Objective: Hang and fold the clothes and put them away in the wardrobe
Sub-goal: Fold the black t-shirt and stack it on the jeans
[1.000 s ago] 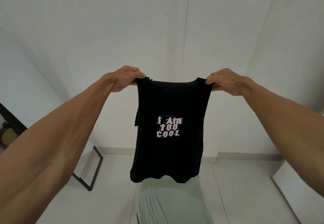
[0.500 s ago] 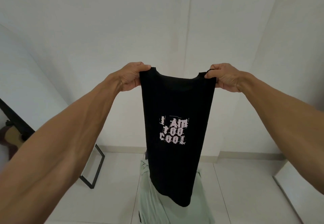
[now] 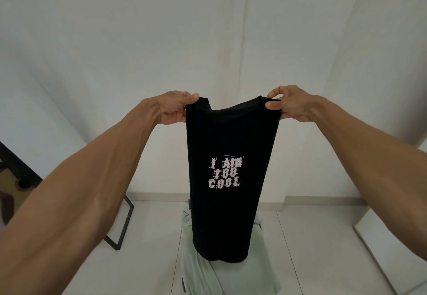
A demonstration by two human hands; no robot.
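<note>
Lowered and settled straight since the swing: black T-shirt [image 3: 231, 147], print facing the camera.
Held up in the air over pale green cloth [image 3: 233, 276] below; pinched at the shoulders by left hand [image 3: 173, 110] and right hand [image 3: 291, 106].

Black shirt [image 3: 231, 142] with pale pink lettering; pale green cloth [image 3: 231, 276]; white floor [image 3: 312, 248].

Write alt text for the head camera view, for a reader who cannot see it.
The left hand and right hand hold up a black T-shirt by its shoulders; its pale print reads "I AM TOO COOL". Beneath it is a pale green cloth, with white floor around.
</note>
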